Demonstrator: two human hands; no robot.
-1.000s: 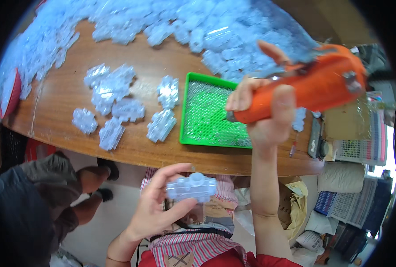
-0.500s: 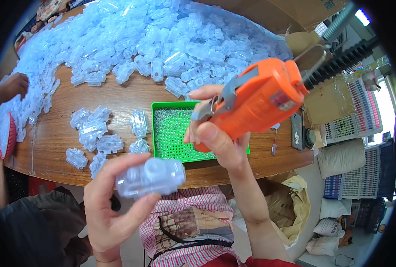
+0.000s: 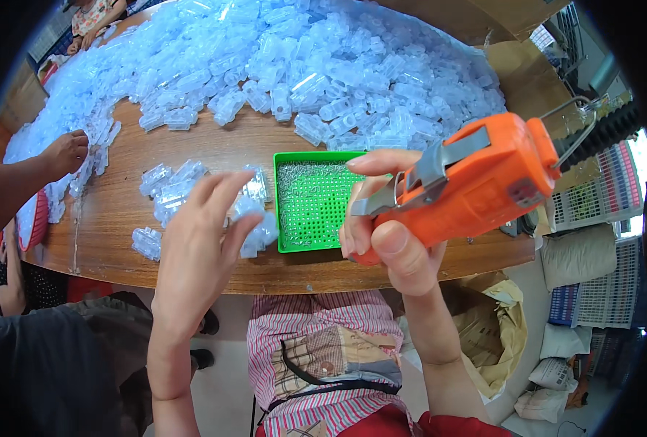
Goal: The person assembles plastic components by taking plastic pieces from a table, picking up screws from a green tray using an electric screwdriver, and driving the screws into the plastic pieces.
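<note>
My right hand (image 3: pixel 393 244) is wrapped round an orange power screwdriver (image 3: pixel 476 182) with a grey metal lever and a black coiled cord. My left hand (image 3: pixel 203 237) has its thumb and fingers apart and holds nothing. Just beyond its thumb is a clear plastic housing (image 3: pixel 264 231), slightly blurred, among other housings on the table. A small group of similar clear housings (image 3: pixel 178 195) lies behind the left hand, partly hidden by it. Between my hands stands a green perforated tray (image 3: pixel 278 207) with many small metal screws along its back and left parts.
A large heap of clear plastic parts (image 3: pixel 265 65) covers the back of the wooden table (image 3: pixel 112 226). At the left, a co-worker's hand (image 3: pixel 69 151) touches the heap's edge near a red basket (image 3: pixel 38 222). An open brown sack (image 3: pixel 494 335) stands below the table's right side.
My left hand has let go of the clear housing, which is now beyond the thumb over the table. My right hand still grips the screwdriver. The whole view has shifted slightly.
</note>
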